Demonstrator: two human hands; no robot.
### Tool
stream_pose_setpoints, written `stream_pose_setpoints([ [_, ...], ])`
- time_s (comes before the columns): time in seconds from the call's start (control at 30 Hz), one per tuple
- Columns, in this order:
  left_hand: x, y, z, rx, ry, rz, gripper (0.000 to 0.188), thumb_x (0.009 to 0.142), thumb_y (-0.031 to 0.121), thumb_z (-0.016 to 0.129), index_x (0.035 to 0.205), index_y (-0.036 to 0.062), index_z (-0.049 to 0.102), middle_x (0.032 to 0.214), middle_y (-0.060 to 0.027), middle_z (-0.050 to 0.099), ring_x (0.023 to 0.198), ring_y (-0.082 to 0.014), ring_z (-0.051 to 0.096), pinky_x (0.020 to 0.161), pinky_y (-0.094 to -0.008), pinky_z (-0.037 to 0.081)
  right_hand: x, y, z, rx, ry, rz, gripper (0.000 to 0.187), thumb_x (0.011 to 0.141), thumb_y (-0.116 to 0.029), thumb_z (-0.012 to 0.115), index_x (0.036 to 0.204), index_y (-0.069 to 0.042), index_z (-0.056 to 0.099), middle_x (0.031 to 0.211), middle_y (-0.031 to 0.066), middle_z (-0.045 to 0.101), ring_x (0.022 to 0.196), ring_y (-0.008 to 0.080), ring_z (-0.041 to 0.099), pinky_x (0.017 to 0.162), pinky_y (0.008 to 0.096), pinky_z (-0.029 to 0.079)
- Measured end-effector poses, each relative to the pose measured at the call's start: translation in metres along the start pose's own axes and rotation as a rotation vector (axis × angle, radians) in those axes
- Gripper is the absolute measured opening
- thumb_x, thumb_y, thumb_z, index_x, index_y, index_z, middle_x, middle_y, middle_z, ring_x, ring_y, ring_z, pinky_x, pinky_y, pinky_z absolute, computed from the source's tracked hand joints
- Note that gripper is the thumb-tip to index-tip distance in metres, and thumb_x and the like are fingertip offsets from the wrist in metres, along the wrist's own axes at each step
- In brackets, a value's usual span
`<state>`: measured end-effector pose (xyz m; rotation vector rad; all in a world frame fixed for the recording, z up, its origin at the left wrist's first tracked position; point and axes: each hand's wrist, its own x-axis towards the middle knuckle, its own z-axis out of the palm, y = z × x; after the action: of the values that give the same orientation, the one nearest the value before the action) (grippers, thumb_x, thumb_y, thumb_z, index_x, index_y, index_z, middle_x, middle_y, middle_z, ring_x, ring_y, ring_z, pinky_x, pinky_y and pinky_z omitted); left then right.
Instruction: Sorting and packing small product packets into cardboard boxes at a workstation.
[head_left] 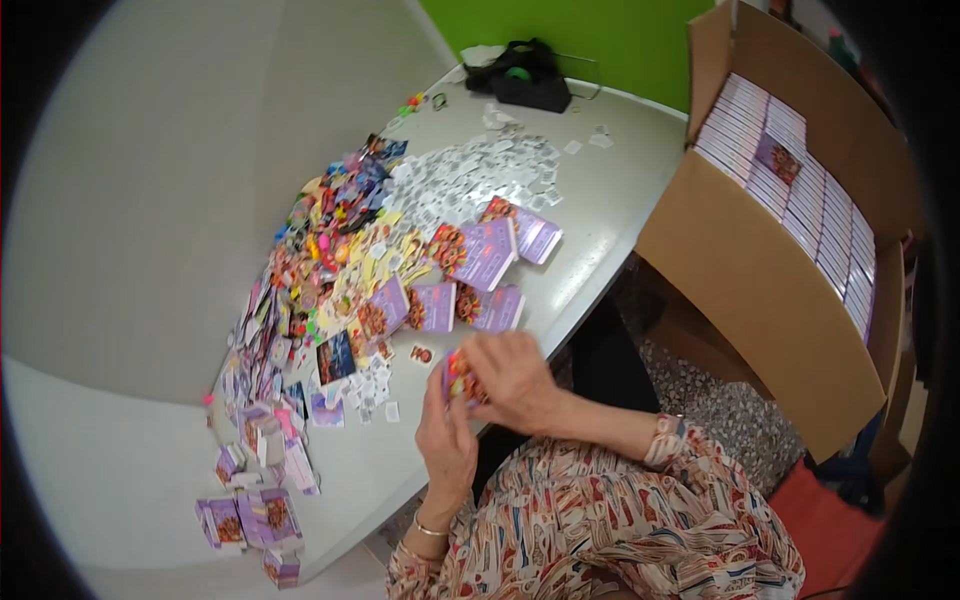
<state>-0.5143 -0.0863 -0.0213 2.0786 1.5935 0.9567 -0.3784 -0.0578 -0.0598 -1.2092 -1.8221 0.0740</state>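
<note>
Near the table's front edge, both my hands are closed on a small purple box (463, 382) with a colourful picture on its face. My left hand (447, 437) grips it from below and the left side. Over its top and right side bends my right hand (514, 380), hiding much of the box. Just beyond my hands lie several similar boxes, among them a large-looking purple box (486, 254) and another purple box (490, 308). A small sticker-like cutout (421, 354) rests close to the held box.
Small white paper pieces (470, 170) spread over the far table (610, 180). To their left are piled colourful small toys (325, 235) and yellow slips (375, 255). Opened purple cartons (255, 515) sit at the near left. A big cardboard box (750, 300) packed with purple-white boxes stands at right.
</note>
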Motion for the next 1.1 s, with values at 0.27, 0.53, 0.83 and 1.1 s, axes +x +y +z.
stream_pose_setpoints([
  [0.27, 0.026, -0.028, -0.013, -0.01, -0.011, 0.111, 0.042, 0.086, 0.005, 0.064, 0.126, -0.0014, 0.054, 0.131, -0.019, 0.054, 0.126, -0.0312, 0.049, 0.106, -0.0384, 0.036, 0.068, 0.122, -0.071, -0.485, 0.282, 0.342, 0.071, 0.071, -0.045, 0.076, 0.117, 0.003, 0.05, 0.099, 0.0178, 0.057, 0.094, 0.0351, 0.054, 0.082, 0.0451, 0.042],
  [0.53, 0.029, -0.039, -0.012, -0.04, -0.038, 0.096, 0.031, 0.084, 0.009, 0.068, 0.112, -0.0028, 0.061, 0.127, -0.0188, 0.056, 0.126, -0.0381, 0.046, 0.103, -0.0438, 0.037, 0.069, 0.139, -0.026, -0.401, 0.119, 0.088, 0.079, 0.073, -0.046, 0.076, 0.128, 0.003, 0.045, 0.131, 0.0231, 0.046, 0.125, 0.0424, 0.039, 0.106, 0.0508, 0.029],
  [0.83, 0.041, -0.023, -0.016, -0.052, -0.006, 0.159, 0.026, 0.083, 0.004, 0.068, 0.107, -0.0017, 0.063, 0.125, -0.0145, 0.059, 0.126, -0.0327, 0.049, 0.103, -0.0395, 0.04, 0.087, 0.12, -0.009, -0.393, -0.025, -0.25, 0.043, 0.074, -0.01, 0.071, 0.114, -0.002, 0.056, 0.117, 0.0169, 0.056, 0.117, 0.0349, 0.048, 0.097, 0.0468, 0.038],
  [1.1, 0.031, -0.033, -0.015, -0.112, 0.011, 0.125, 0.026, 0.082, 0.008, 0.069, 0.104, -0.0032, 0.063, 0.121, -0.0167, 0.06, 0.121, -0.0358, 0.051, 0.104, -0.0456, 0.036, 0.1, 0.105, 0.001, -0.258, -0.112, -0.058, 0.054, 0.081, -0.027, 0.073, 0.121, 0.002, 0.052, 0.123, 0.02, 0.054, 0.117, 0.0381, 0.047, 0.101, 0.0456, 0.036],
])
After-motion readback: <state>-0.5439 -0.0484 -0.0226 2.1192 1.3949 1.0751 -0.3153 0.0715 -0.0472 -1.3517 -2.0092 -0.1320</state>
